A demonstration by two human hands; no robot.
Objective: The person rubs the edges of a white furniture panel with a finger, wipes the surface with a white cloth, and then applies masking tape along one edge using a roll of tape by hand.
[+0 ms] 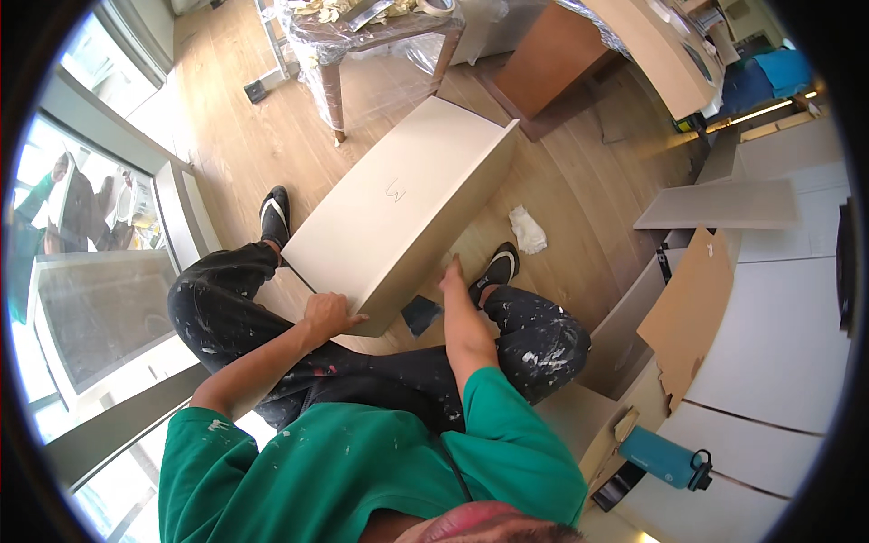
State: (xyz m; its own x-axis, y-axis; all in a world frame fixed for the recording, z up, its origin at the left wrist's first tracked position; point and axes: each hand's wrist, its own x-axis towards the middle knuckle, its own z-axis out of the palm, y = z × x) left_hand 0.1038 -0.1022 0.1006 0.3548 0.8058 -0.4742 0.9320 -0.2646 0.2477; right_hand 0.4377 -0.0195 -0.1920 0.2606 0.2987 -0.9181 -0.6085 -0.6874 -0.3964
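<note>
A long cream drawer-like box stands on the floor between my legs, slanting away to the far right. A small dark handwritten mark shows on its top face, and a thin lip sticks out at its far end. At the near end, my left hand is closed over the top edge, thumb pointing right. My right hand is low by the box's right side. Its fingers are mostly hidden, and I cannot tell whether it holds anything. A dark flat square piece lies on the floor between my hands.
A crumpled white cloth or paper lies beyond my right foot. A plastic-draped stool stands far ahead, near a brown panel. Windows line the left. At right are a torn brown board and a teal bottle.
</note>
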